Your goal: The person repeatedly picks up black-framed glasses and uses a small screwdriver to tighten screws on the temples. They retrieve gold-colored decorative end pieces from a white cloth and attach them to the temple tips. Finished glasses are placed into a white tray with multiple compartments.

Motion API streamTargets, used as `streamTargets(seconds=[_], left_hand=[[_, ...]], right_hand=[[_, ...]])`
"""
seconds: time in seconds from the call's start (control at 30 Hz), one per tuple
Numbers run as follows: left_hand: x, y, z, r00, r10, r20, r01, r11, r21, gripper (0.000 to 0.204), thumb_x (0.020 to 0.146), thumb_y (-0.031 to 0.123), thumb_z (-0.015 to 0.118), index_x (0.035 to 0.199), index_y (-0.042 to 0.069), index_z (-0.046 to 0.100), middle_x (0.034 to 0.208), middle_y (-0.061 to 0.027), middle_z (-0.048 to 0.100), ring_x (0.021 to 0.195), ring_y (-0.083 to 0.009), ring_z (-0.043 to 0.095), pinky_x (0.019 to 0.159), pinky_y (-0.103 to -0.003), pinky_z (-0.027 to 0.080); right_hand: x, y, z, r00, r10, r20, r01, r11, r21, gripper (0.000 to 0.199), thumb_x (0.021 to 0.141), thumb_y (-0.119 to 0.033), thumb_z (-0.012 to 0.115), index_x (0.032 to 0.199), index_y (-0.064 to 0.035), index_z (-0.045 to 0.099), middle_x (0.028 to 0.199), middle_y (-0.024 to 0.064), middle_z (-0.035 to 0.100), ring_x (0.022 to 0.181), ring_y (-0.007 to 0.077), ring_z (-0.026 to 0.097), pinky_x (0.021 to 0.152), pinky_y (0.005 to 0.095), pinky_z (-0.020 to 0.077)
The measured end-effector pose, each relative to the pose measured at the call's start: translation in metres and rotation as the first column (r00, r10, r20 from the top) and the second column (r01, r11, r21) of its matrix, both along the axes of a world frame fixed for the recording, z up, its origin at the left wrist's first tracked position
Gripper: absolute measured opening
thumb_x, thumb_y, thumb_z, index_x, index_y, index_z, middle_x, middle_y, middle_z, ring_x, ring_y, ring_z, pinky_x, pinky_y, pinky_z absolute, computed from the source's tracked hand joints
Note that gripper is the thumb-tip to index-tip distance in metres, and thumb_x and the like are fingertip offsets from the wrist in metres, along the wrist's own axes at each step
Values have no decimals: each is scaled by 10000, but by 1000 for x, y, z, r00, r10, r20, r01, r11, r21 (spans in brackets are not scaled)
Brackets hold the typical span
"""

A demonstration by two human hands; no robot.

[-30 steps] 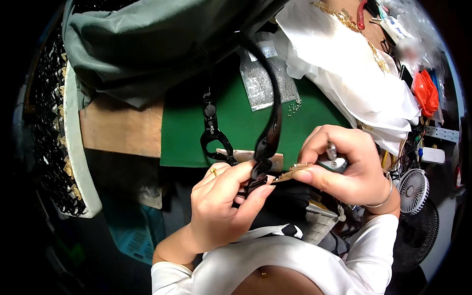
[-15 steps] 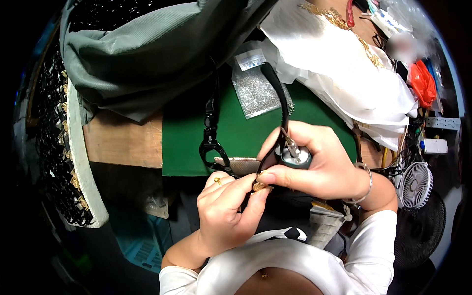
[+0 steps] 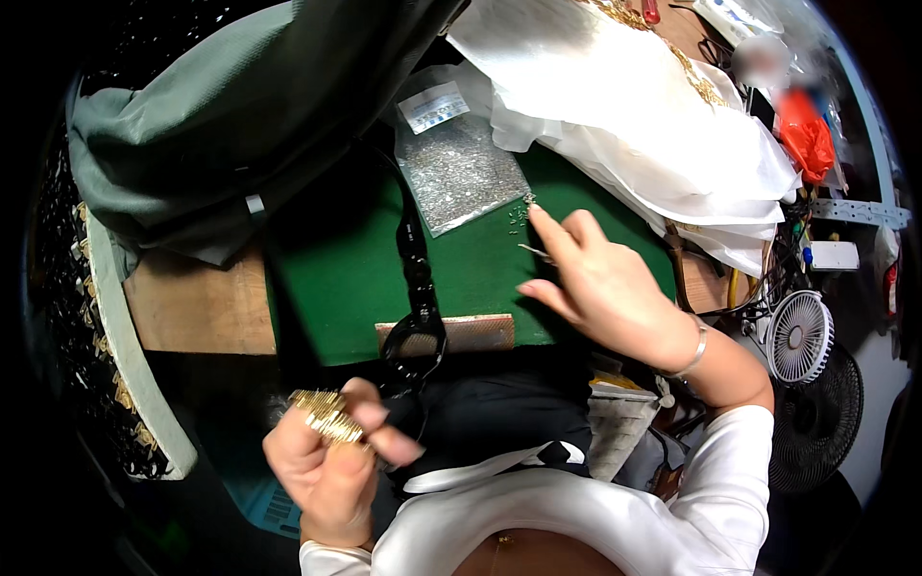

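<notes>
My left hand (image 3: 331, 461) is closed round the end of a black glasses frame, gripping a shiny gold ridged piece (image 3: 328, 417). From there the frame (image 3: 434, 357) reaches right, with one rim over the table edge and an arm (image 3: 411, 230) pointing away. A blurred dark strip rises from the left hand too; I cannot tell whether it is the other arm. My right hand (image 3: 610, 288) lies over the green mat, its index fingertip at some tiny silver screws (image 3: 517, 219). A screwdriver's thin silver shaft (image 3: 531, 251) pokes out from under that hand, its handle hidden.
A clear bag of small silver parts (image 3: 466, 173) lies on the green mat (image 3: 336, 259). Grey-green cloth (image 3: 221, 115) covers the far left and white sheeting (image 3: 624, 125) the far right. A textured block (image 3: 480, 332) sits at the mat's near edge. Fans (image 3: 800, 336) stand right.
My right hand has left the glasses frame and moved up to the tiny screws by the bag. My left hand has gone left and down with the frame, turning its gold piece upward.
</notes>
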State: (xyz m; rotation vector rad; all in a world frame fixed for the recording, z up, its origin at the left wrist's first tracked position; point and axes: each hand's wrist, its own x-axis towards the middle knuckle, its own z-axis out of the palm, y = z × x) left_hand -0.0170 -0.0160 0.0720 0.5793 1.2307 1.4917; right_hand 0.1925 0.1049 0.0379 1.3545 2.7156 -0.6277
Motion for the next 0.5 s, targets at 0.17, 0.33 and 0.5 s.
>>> streamTargets(seconds=[0.17, 0.33, 0.5], left_hand=[[2, 0, -7, 999, 11, -46, -11, 1000, 5, 390, 760, 215, 631, 974, -75, 481, 841, -144, 569, 674, -166, 587, 614, -269, 501], [-1, 6, 13, 984, -1, -180, -19, 994, -111, 438, 772, 290, 610, 993, -41, 426, 646, -103, 564, 499, -144, 546, 673, -271, 443], [-14, 6, -5, 988, 66, -140, -63, 998, 23, 332, 827, 317, 548, 804, 15, 412, 531, -53, 504, 348, -103, 450, 557, -247, 373]], right_hand=[[-6, -14, -7, 995, 101, -27, -101, 995, 13, 668, 717, -317, 641, 1188, 59, 355, 846, 170, 435, 539, 236, 561, 449, 307, 465], [11, -4, 6, 977, -86, -196, 53, 984, -167, 376, 774, -130, 525, 1074, 24, 359, 887, 199, 413, 640, 344, 526, 572, 380, 471], [13, -1, 0, 978, -10, -208, -19, 990, -138, 336, 763, -52, 551, 1074, -11, 429, 886, 174, 428, 652, 312, 546, 570, 374, 469]])
